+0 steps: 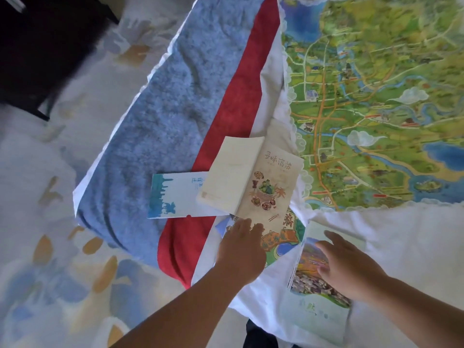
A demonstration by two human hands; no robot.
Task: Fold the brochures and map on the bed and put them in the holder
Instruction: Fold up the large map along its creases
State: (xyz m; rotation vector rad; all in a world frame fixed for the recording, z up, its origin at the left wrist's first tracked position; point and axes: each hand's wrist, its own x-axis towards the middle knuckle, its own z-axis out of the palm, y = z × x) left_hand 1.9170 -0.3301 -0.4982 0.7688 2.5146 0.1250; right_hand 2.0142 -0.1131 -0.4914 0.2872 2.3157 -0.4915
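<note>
brochures: left hand [241, 247] lies flat, fingers straight, on the green illustrated brochure [283, 242] close to the near edge of the bed [414, 247]. its fingertips reach the lower edge of the beige food brochure [266, 187]. nothing gripped. right hand [351, 267] is also slack, fingers spread, palm down over the landscape-photo brochure [316, 312], which lies at the near edge just right of the green one. can't tell if the palm presses it or hangs just above. beige food brochure is half unfolded, left panel tilted up. it overlaps the green one and the white-and-blue brochure [175, 194], which lies across the blue-and-red runner [175, 96] along the bed's left edge. map [376, 96] is fully spread on the white cover toward the far right, its near left corner just beside the beige brochure. patterned carpet [50, 222] left of the bed, dark furniture [37, 46] beyond it.
</note>
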